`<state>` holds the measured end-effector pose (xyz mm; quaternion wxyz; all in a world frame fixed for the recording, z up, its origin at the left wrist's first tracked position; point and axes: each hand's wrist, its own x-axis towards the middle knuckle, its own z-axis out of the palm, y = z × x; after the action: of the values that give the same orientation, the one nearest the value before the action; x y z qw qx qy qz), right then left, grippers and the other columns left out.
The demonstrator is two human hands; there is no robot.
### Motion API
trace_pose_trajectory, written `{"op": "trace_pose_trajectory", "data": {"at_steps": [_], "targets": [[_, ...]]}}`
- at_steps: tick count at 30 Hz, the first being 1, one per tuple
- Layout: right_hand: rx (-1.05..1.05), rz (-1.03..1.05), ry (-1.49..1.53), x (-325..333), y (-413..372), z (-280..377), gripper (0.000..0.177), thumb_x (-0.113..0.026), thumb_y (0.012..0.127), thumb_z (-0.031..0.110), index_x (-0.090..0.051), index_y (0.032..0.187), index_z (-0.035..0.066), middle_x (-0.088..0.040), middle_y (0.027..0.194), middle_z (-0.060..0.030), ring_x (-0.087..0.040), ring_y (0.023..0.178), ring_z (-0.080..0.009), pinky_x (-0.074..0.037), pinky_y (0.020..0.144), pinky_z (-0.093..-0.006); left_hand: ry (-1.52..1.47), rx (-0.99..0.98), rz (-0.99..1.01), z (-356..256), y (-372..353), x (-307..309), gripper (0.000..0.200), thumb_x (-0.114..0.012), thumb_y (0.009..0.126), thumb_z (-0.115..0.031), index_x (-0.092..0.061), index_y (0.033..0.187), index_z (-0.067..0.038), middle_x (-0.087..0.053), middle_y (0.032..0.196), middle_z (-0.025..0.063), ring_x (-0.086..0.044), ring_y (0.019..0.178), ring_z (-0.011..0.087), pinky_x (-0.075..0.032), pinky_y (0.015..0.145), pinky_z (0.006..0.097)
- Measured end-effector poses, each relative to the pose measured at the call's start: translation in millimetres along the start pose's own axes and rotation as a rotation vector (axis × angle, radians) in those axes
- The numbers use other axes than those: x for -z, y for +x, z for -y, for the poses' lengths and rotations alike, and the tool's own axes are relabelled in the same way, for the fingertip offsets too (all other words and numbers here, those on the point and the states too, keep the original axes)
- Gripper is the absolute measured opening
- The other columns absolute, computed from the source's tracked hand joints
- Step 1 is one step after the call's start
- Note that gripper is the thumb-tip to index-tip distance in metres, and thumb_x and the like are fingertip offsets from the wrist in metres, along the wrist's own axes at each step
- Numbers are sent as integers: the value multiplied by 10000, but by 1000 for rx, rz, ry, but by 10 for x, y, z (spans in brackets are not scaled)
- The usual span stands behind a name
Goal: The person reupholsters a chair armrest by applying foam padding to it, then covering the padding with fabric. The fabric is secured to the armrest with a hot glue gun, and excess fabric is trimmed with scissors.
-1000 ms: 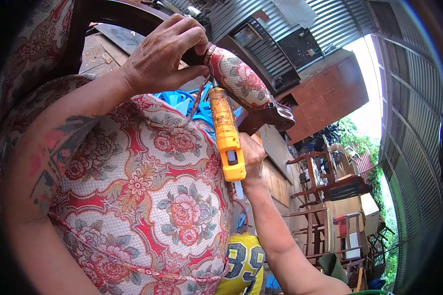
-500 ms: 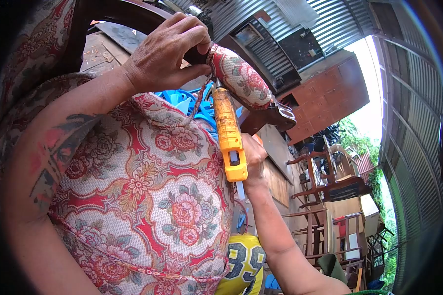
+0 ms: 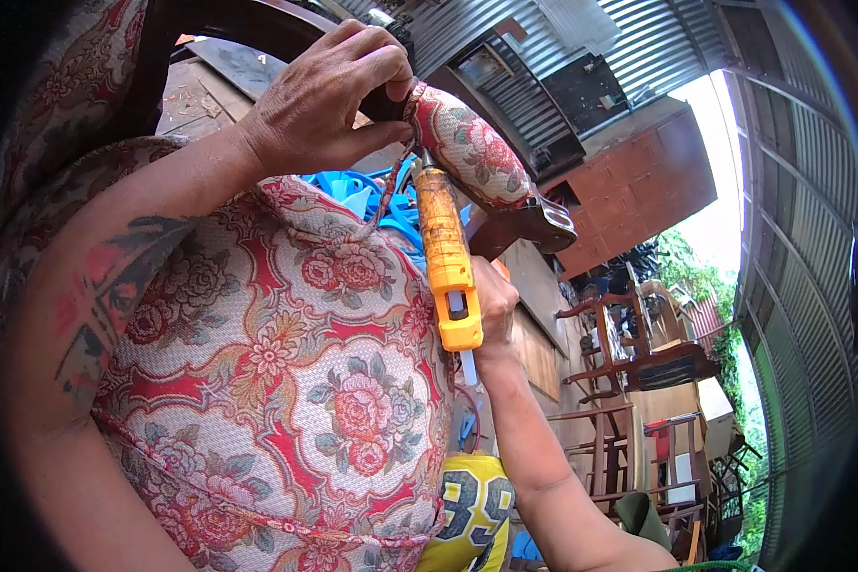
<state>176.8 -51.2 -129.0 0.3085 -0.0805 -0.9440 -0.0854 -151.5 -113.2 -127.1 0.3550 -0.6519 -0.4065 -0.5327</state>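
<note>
My left hand (image 3: 329, 100) is closed, its thumb and fingers pinching the patterned trim cord (image 3: 392, 186) at the end of a floral padded armrest (image 3: 475, 143). A yellow, stained glue gun (image 3: 445, 243) has its nozzle against the underside edge of that pad, just below my left fingertips. A clear glue stick (image 3: 469, 368) pokes out of its rear end. Behind the gun, my right hand (image 3: 494, 310) is wrapped round its handle, with the fingers mostly hidden. The large floral upholstered part (image 3: 286, 362) of the chair lies under my left forearm. Dark wood (image 3: 543, 224) shows at the armrest's tip.
Blue strips (image 3: 353, 195) lie behind the upholstery. A yellow cloth with dark digits (image 3: 472, 510) shows at the bottom. Wooden chair frames (image 3: 639, 367) are stacked at right. Beyond stand a reddish-brown cabinet (image 3: 629, 186) and corrugated metal sheets (image 3: 801, 238).
The glue gun has shifted very slightly to the right in view, along with the armrest. Both hands keep their hold.
</note>
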Motion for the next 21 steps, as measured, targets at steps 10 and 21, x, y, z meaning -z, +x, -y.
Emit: {"op": "trace_pose_trajectory", "data": {"at_steps": [10, 21], "targets": [[-12, 14, 0, 2, -21, 0, 259, -843, 789, 95, -675, 966, 11, -678, 840, -166, -705, 747, -357, -563, 656, -436, 18, -3, 13, -13, 11, 23, 393, -892, 861, -286, -599, 1032, -88, -615, 1103, 108, -603, 1062, 285, -525, 886, 411], [-9, 3, -17, -9, -40, -10, 253, -844, 801, 96, -671, 961, 4, -678, 835, -168, -705, 739, -358, -563, 653, -437, 15, -1, 32, -4, 5, 28, 394, -888, 875, -294, -601, 1042, -83, -614, 1105, 115, -606, 1058, 286, -533, 894, 411]]}}
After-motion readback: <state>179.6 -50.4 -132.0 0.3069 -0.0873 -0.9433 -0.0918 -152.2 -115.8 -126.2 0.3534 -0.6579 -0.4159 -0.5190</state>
